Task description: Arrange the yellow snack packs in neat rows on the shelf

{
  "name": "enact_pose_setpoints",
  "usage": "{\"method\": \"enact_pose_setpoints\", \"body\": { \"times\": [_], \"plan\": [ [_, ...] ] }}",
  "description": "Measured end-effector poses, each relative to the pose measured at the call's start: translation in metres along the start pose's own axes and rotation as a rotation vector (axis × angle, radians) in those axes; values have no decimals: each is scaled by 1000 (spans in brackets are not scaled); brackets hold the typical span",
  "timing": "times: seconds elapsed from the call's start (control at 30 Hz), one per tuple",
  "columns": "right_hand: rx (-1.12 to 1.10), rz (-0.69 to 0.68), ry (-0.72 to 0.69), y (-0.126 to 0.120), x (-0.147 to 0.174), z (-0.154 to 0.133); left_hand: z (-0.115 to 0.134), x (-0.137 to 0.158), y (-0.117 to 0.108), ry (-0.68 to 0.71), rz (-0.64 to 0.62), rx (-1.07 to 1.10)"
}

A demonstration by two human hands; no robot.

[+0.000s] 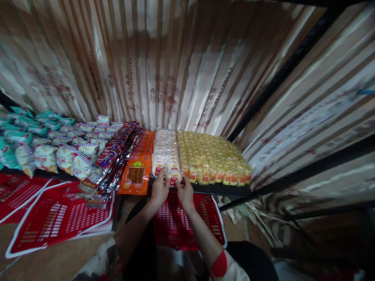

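Both my hands are at the front edge of a shelf, on either side of a small white snack packet (174,177) with a red label. The fingers of my left hand (160,189) are closed at its left side. From the right, my right hand (185,191) pinches the same packet. Behind it lie rows of matching white packets (166,144) in clear wrap. Just right of these stands a block of yellow packets (211,152) with red labels. An orange snack bag (136,171) lies flat to the left of my hands.
Further left are dark shiny bags (117,146), white striped bags (66,158) and teal bags (17,136). Red baskets (202,203) with white handles sit below the shelf (225,190). Black frame bars (281,78) slant along the right, before pleated printed sheeting (164,70).
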State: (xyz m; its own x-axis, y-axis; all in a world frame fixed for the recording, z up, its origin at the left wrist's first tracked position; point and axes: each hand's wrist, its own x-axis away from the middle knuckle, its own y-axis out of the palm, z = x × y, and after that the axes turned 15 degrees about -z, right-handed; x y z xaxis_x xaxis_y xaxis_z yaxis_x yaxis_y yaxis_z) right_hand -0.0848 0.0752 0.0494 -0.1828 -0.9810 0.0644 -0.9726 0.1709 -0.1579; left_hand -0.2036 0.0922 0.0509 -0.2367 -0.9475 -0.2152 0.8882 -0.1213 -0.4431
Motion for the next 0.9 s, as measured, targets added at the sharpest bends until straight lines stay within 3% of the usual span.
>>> {"method": "enact_pose_setpoints", "body": {
  "times": [0.17,0.43,0.63,0.9],
  "plan": [
    [104,122,4,8,1,-3,-4,-8,7,79,21,-114],
    [112,64,-142,17,11,10,-11,-14,16,42,110,-231],
    [307,93,-301,23,17,16,-8,-18,11,17,69,-271],
    [603,22,-377,19,16,27,-15,-20,11,23,102,-281]
  ]
}}
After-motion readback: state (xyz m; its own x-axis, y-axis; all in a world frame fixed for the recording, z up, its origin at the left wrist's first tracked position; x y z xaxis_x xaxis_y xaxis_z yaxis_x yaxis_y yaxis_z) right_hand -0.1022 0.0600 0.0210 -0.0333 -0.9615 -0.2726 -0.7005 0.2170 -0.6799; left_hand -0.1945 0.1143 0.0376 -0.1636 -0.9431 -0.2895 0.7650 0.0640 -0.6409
